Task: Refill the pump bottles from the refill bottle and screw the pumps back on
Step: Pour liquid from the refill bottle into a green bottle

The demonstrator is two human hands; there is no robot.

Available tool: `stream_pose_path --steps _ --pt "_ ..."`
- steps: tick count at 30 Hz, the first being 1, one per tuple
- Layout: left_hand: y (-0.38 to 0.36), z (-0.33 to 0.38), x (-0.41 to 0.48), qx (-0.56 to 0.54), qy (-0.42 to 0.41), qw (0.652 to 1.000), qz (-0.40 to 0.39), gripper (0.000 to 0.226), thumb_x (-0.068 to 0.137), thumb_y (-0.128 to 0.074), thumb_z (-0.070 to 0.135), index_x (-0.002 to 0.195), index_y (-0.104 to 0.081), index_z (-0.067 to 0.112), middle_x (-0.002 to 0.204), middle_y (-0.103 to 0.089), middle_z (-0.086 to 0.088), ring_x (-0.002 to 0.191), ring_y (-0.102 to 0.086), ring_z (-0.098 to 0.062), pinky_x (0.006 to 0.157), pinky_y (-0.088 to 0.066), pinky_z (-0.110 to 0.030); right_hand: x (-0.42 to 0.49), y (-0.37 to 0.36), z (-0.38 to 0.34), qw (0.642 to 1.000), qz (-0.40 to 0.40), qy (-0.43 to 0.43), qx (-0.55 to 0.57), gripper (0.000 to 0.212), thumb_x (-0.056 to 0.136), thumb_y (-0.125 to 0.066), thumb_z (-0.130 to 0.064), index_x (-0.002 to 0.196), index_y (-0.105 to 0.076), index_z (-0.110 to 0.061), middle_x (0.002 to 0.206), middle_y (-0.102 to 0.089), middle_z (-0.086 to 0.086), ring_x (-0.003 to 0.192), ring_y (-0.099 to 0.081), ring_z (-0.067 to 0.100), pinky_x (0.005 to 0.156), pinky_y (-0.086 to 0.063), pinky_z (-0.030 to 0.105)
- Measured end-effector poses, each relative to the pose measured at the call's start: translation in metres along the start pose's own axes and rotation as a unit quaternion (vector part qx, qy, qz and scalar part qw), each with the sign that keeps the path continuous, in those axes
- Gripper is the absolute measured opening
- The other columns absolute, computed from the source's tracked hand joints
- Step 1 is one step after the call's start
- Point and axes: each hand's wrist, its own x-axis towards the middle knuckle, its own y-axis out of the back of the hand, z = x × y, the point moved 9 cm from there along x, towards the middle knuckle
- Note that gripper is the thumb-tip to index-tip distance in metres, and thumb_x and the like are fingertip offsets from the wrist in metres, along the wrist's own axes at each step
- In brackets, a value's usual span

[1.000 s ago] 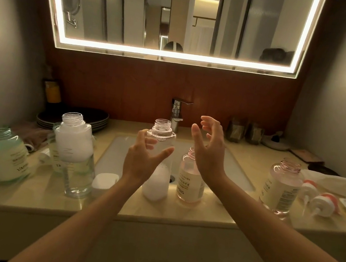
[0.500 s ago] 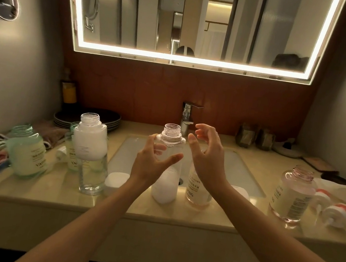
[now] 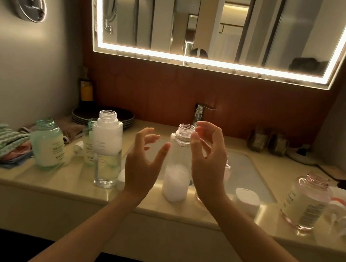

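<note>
The tall clear plastic bottle with a threaded open neck and white liquid in its lower third (image 3: 177,167) stood upright on the beige stone counter (image 3: 49,182), at the front edge of the sunken basin (image 3: 248,174). Its long axis was vertical. It lay directly between the two hands.

The left hand (image 3: 142,166) was spread open, fingers apart, holding nothing, with the thumb tip just beside the bottle's left wall at mid height. The right hand (image 3: 206,157) was open in a loose curl and also held nothing; its fingertips (image 3: 195,136) were at neck level, just beside the threaded rim. Whether they touched the rim could not be told, since hand and neck overlapped in the head view.

The right hand was judged nearer the neck, the left nearer the body. A closing move inward from both sides would probably meet the bottle.

The clear bottle with a frosted white upper half (image 3: 107,150) stood uncapped, left of the left hand.
</note>
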Motion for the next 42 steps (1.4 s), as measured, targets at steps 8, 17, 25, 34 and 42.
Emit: stream_pose_path --steps 8,17,25,34,42 --pt "0.102 -0.029 -0.013 0.013 0.011 0.993 0.114 0.028 0.089 -0.053 0.036 0.114 -0.046 0.028 0.099 -0.059 0.018 0.094 -0.059 -0.001 0.082 -0.050 -0.026 -0.054 -0.103 0.017 0.984 -0.166 -0.055 0.043 0.041 0.087 -0.062 -0.025 0.124 -0.042 -0.023 0.112 -0.053 -0.004 0.104 -0.053 0.010 0.090 -0.047 0.024" --pt "0.158 -0.112 0.015 0.038 0.123 0.987 0.099 0.022 0.090 -0.058 0.024 0.109 -0.047 0.025 0.107 -0.059 0.003 0.101 -0.057 -0.014 0.077 -0.042 -0.015 -0.042 -0.197 0.057 0.964 -0.220 -0.145 0.039 0.088 0.072 -0.076 -0.036 0.140 -0.024 -0.019 0.127 -0.041 0.001 0.111 -0.045 0.014 0.086 -0.043 0.023" --pt "0.121 -0.167 0.074 0.059 0.173 0.983 -0.024 0.063 0.082 -0.068 0.027 0.135 -0.035 0.015 0.140 -0.043 -0.007 0.129 -0.039 -0.018 0.101 -0.034 -0.028 -0.032 -0.228 0.075 0.952 -0.244 -0.168 0.077 0.067 0.068 -0.080 -0.027 0.119 -0.038 -0.024 0.117 -0.056 0.006 0.102 -0.059 0.022 0.081 -0.056 0.041" --pt "0.083 -0.200 0.094 0.063 0.246 0.962 -0.103 0.083 0.071 -0.077 0.018 0.139 -0.030 0.017 0.140 -0.042 -0.007 0.125 -0.041 -0.019 0.097 -0.035 -0.026 -0.031 -0.222 0.076 0.959 -0.235 -0.143 0.068 0.066 0.067 -0.080 -0.029 0.119 -0.039 -0.023 0.115 -0.055 0.002 0.101 -0.058 0.018 0.079 -0.056 0.036" --pt "0.114 -0.190 0.077 0.094 0.255 0.958 -0.091 0.082 0.066 -0.080 0.029 0.135 -0.037 0.014 0.129 -0.053 -0.007 0.117 -0.051 -0.023 0.097 -0.044 -0.038 -0.031 -0.220 0.076 0.960 -0.236 -0.130 0.072 0.067 0.069 -0.078 -0.030 0.122 -0.039 -0.019 0.113 -0.053 -0.002 0.101 -0.057 0.016 0.078 -0.056 0.033"
